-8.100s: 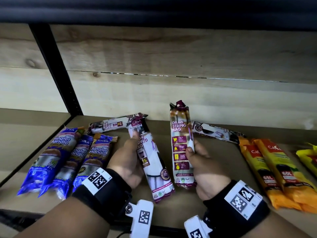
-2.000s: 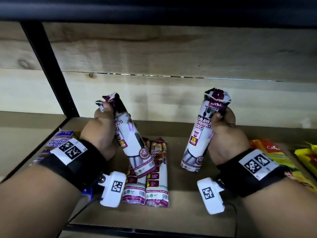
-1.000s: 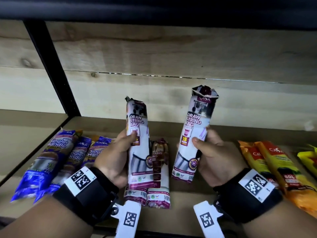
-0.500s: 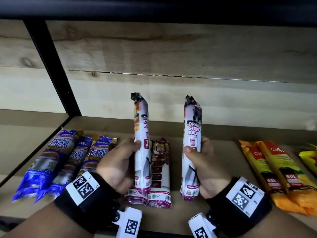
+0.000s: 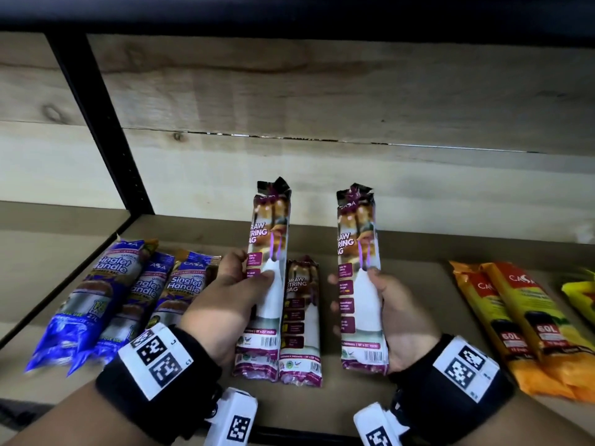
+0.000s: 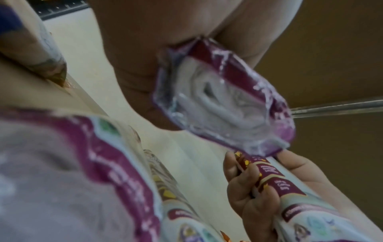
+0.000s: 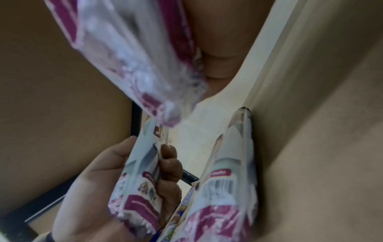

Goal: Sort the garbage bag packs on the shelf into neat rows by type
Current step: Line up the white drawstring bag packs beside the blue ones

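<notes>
Two purple-and-white "Draw String Bag" packs are held upright above the wooden shelf, a gap between them. My left hand grips the left pack around its middle. My right hand grips the right pack the same way. Two more packs of this type lie side by side on the shelf: one between my hands, the other mostly hidden behind the left-held pack. The left wrist view looks at the left-held pack's bottom end; the right wrist view looks at the right-held pack's bottom end.
Three blue "Singlet Handle" packs lie in a row at the left. Two orange 60L packs lie at the right, with a yellow pack beyond them. A black shelf post stands at the back left, before a wooden back wall.
Both hands have twisted their packs about the long axis, from the white front through edge-on to the other printed face. The packs now stand more upright and parallel.
</notes>
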